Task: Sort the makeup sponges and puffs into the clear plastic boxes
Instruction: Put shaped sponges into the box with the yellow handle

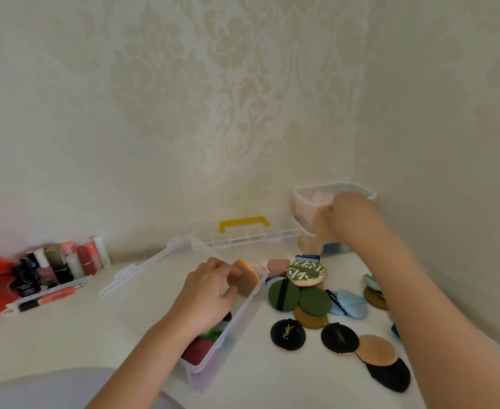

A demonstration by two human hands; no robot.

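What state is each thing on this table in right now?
Left hand: pinches a peach sponge over the near box.
Near box: open, sponges inside.
Right hand: at the corner box, grip blurred.
Corner box: open, pink sponges inside.
Puffs: loose on the table.

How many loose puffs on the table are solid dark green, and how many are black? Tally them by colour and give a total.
Dark green puffs: 2
Black puffs: 3
Total: 5
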